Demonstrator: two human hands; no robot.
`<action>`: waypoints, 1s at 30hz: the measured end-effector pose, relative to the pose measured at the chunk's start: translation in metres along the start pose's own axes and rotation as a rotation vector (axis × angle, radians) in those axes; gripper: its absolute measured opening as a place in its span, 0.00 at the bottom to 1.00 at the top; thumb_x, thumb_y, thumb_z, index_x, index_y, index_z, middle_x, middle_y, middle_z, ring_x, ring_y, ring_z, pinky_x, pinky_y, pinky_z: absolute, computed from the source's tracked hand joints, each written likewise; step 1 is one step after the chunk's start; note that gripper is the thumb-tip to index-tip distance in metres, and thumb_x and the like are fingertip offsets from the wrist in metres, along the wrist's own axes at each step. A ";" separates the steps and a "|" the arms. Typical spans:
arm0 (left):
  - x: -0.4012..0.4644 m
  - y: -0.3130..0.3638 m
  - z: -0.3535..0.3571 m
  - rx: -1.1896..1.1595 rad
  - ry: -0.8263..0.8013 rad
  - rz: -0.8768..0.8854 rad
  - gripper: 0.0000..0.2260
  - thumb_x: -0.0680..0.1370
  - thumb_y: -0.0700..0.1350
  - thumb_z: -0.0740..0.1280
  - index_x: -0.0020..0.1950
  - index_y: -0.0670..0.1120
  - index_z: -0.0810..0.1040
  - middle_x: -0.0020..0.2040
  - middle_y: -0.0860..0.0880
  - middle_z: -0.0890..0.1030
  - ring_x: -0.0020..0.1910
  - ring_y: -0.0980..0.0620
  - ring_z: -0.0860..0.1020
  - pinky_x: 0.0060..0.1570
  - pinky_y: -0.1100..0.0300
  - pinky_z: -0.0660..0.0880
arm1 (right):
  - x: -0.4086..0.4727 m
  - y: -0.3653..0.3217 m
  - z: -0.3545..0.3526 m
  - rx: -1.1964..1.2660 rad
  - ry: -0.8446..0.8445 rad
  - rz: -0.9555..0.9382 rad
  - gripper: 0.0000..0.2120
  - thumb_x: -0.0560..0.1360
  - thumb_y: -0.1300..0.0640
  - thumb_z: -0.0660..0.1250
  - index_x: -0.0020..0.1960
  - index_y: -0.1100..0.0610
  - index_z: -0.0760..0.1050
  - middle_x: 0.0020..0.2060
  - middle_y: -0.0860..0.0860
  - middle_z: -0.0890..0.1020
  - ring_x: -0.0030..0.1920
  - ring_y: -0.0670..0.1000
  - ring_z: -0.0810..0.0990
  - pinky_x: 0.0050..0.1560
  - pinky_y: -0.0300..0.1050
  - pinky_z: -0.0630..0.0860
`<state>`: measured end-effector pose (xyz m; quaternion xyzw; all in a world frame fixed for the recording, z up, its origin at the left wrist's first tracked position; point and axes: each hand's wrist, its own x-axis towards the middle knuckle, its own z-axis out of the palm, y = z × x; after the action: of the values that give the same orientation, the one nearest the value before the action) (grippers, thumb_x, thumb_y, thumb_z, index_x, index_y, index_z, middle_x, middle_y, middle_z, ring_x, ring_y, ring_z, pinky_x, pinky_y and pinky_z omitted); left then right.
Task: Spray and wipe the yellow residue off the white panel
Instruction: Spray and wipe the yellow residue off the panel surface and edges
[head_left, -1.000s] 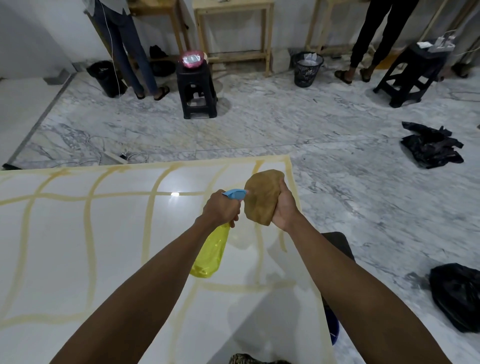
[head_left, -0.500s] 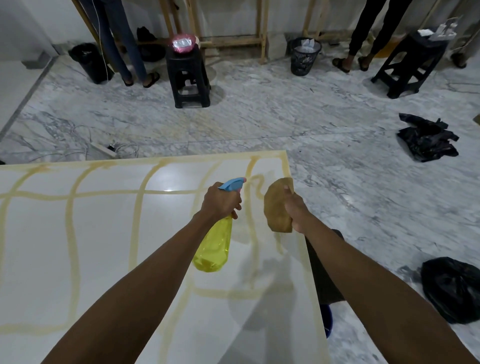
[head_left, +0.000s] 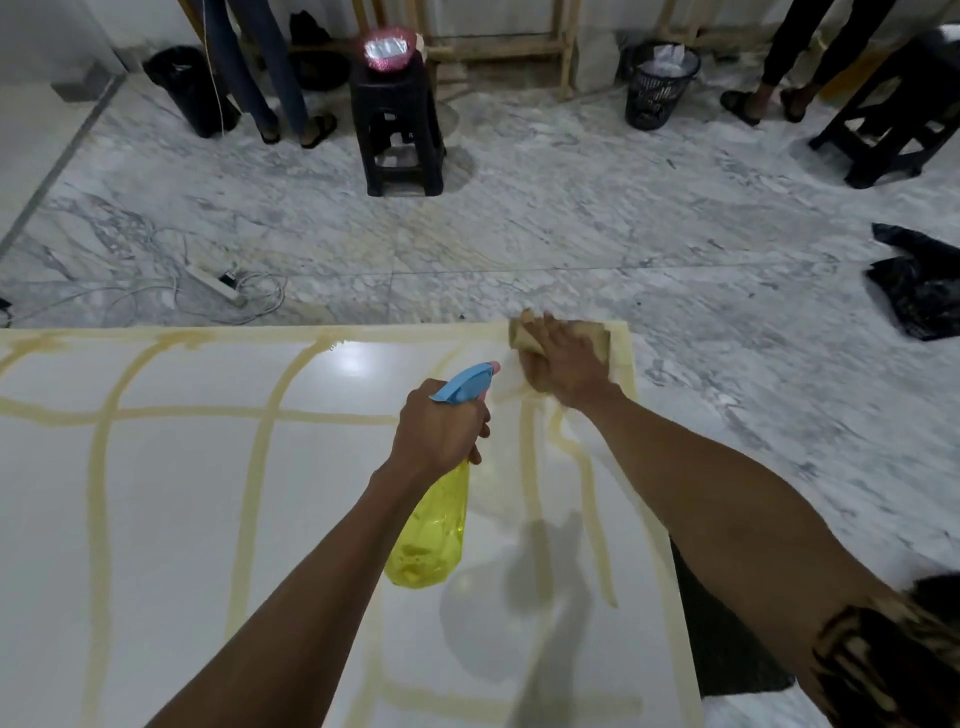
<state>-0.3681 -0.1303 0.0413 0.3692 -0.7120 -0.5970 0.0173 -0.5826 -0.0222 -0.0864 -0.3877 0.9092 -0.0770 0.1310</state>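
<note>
Marble floor (head_left: 571, 234) spreads grey and veined beyond a white panel (head_left: 208, 519) lying flat below me, crossed by a grid of yellow residue (head_left: 101, 493). My left hand (head_left: 441, 428) has its grip wrapped round the neck of a spray bottle (head_left: 431, 540), yellow with a blue nozzle, held above the panel. My right hand (head_left: 563, 364) lies flat, fingers spread, pressing a tan cloth (head_left: 597, 338) onto the panel's far right corner, over the residue. Farther off stand a black stool (head_left: 397, 130) with a pink bowl (head_left: 389, 49) on top and a mesh bin (head_left: 657, 88). A power strip (head_left: 218, 283) lies on the floor.
</note>
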 end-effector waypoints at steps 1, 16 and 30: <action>0.002 -0.004 -0.001 0.011 0.004 -0.015 0.17 0.74 0.50 0.66 0.59 0.56 0.88 0.35 0.48 0.83 0.39 0.35 0.85 0.39 0.39 0.86 | 0.000 0.002 0.022 -0.026 -0.051 0.015 0.29 0.84 0.43 0.52 0.81 0.44 0.45 0.81 0.53 0.49 0.80 0.57 0.46 0.77 0.59 0.47; -0.016 -0.023 -0.003 0.176 -0.008 -0.063 0.11 0.80 0.46 0.66 0.57 0.50 0.87 0.35 0.49 0.85 0.38 0.39 0.87 0.44 0.37 0.85 | -0.052 0.003 0.053 -0.037 -0.056 -0.012 0.29 0.84 0.49 0.51 0.80 0.46 0.42 0.81 0.50 0.44 0.80 0.57 0.39 0.76 0.58 0.35; -0.091 -0.048 0.016 0.225 -0.044 -0.121 0.19 0.74 0.51 0.66 0.59 0.44 0.87 0.35 0.48 0.86 0.32 0.41 0.86 0.48 0.39 0.85 | -0.173 -0.025 0.073 -0.040 -0.115 0.028 0.28 0.84 0.42 0.47 0.80 0.45 0.39 0.81 0.51 0.42 0.80 0.57 0.37 0.77 0.59 0.37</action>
<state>-0.2854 -0.0676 0.0326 0.3980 -0.7511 -0.5212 -0.0757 -0.4290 0.0834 -0.1194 -0.3815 0.9067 -0.0346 0.1764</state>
